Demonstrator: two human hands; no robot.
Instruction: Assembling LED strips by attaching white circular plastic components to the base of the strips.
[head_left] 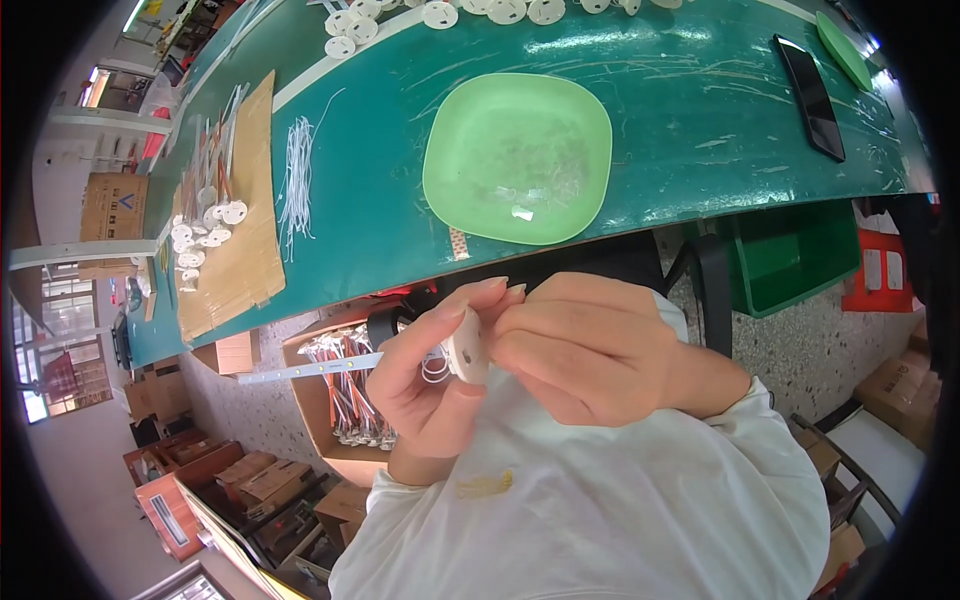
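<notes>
Close to my body, past the table's front edge, my left hand (425, 390) grips a white round disc (467, 350) between thumb and fingers. A thin white cord (434, 372) loops beside the disc. From the same hand a narrow pale strip with small yellowish dots (320, 370) sticks out to the left. My right hand (600, 350) is closed, its fingertips bent against the disc's right side. What those fingers pinch is hidden behind them. Ahead on the green table lies a light-green rounded square tray (440, 120) with a small white glint or scrap in it.
On the left, several white discs with strips (210, 225) lie on flat cardboard (255, 200). Beside it is a bundle of white cords (298, 180). More discs (440, 14) line the far side. A black phone (810, 98) lies right. Below stand a filled carton (320, 420) and a green crate (790, 260).
</notes>
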